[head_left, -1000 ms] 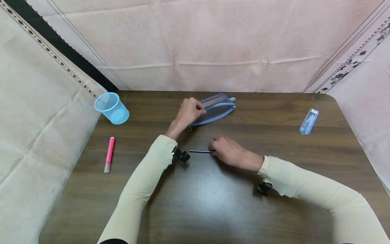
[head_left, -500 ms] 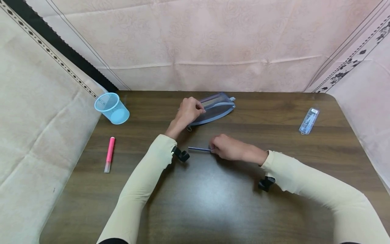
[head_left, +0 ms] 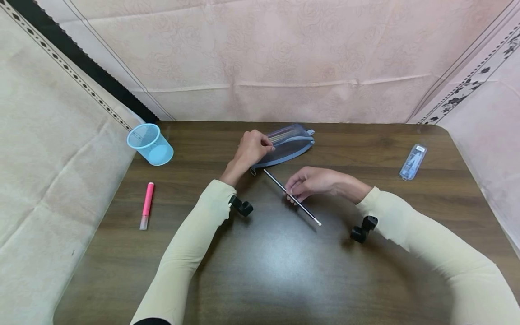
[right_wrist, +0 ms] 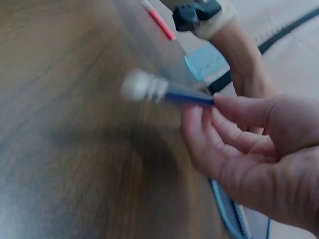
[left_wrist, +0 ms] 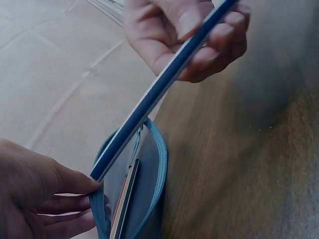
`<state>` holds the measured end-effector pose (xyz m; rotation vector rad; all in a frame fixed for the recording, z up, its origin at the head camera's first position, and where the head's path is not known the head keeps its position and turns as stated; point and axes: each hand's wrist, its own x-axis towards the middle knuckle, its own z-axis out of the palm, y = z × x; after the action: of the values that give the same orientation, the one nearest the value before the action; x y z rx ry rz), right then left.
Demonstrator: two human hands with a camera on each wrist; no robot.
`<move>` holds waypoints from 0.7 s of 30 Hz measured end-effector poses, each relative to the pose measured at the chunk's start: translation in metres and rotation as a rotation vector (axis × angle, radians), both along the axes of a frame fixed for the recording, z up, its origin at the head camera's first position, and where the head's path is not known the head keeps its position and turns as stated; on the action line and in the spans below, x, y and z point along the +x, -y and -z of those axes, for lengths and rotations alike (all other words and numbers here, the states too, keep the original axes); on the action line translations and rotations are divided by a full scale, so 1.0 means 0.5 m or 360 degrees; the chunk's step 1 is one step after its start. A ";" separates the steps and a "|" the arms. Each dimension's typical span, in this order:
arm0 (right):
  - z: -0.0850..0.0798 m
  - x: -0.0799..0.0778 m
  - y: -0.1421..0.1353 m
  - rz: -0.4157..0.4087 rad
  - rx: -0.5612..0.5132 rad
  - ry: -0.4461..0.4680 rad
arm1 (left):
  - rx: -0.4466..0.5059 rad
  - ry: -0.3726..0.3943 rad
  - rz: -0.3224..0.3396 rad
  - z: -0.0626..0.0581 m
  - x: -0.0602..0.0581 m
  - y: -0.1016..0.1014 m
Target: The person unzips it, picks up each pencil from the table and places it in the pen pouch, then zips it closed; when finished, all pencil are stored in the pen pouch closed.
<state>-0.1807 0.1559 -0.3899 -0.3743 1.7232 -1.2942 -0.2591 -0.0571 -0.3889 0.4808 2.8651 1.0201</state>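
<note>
My left hand (head_left: 253, 150) pinches the edge of a blue zippered pencil pouch (head_left: 290, 153) at the back middle of the table. The pouch mouth gapes in the left wrist view, with a few pencils (left_wrist: 125, 199) inside. Just in front of it, my right hand (head_left: 312, 181) holds a dark blue striped pencil (head_left: 305, 211) between thumb and fingers. The pencil slants, its far end close to the pouch. At the near end a white eraser tip (right_wrist: 135, 85) shows, blurred in the right wrist view.
A light blue plastic cup (head_left: 154, 146) stands at the back left. In front of it lies a pink marker (head_left: 146, 205) with a pale end. Toward the back right is a small clear-blue packet-like item (head_left: 412, 161). Pale cloth (head_left: 260, 58) borders the wooden table.
My right hand has lifted the pencil and turned it from lying sideways to slanting toward the pouch, rotating palm inward. The left hand stays on the pouch.
</note>
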 end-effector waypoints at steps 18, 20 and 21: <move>0.055 -0.109 -0.015 0.1033 -0.0505 0.0754 | -0.0019 -0.0013 0.0008 0.005 0.001 0.000; 0.057 -0.120 -0.010 0.1114 -0.0530 0.0757 | -0.0027 -0.0015 0.0013 0.005 0.000 0.000; 0.057 -0.125 -0.008 0.1159 -0.0539 0.0762 | -0.0033 -0.0017 0.0015 0.005 -0.001 -0.001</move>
<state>-0.2432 0.1598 -0.4183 0.4024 1.2526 -2.0078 -0.2598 -0.0567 -0.3912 0.4990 2.8773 0.9880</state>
